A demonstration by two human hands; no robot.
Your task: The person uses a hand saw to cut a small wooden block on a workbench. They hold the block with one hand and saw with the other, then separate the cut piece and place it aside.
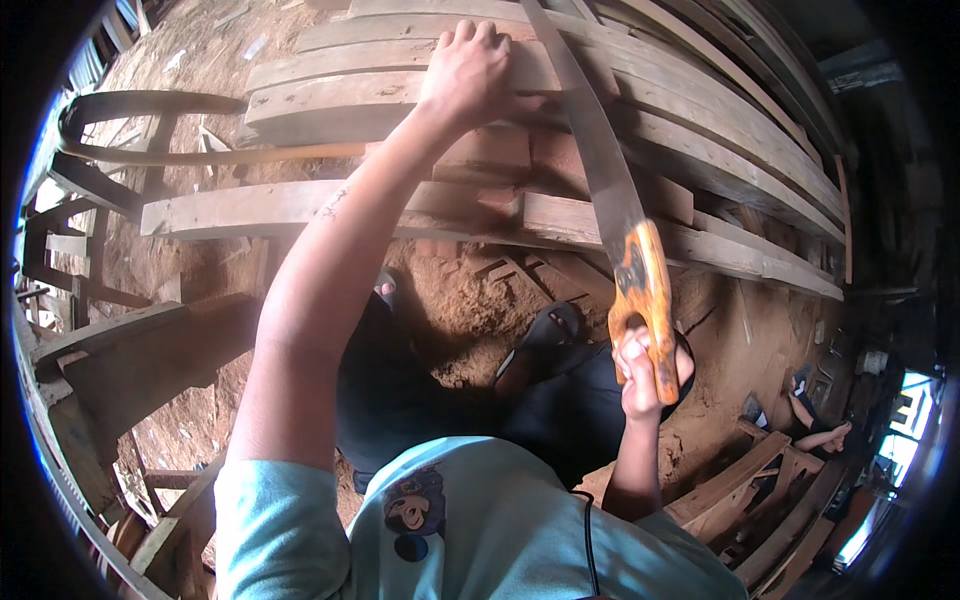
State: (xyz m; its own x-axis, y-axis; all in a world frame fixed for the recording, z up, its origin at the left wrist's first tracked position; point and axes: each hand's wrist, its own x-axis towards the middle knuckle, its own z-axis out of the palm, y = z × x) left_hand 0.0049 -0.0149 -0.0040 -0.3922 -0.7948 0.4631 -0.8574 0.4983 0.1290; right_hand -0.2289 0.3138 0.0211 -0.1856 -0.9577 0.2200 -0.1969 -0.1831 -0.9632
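A handsaw (607,170) slants over the plank stack (340,105), its wooden handle (655,290) beyond the stack's near edge, with the right hand (642,368) closed around the grip. The left hand (470,72) rests palm-down on the stack, fingers bent; whether they clamp the wood, I cannot tell. The saw looks light, its thin blade probably springy and sharp, so the stiff handle is the safest hold.
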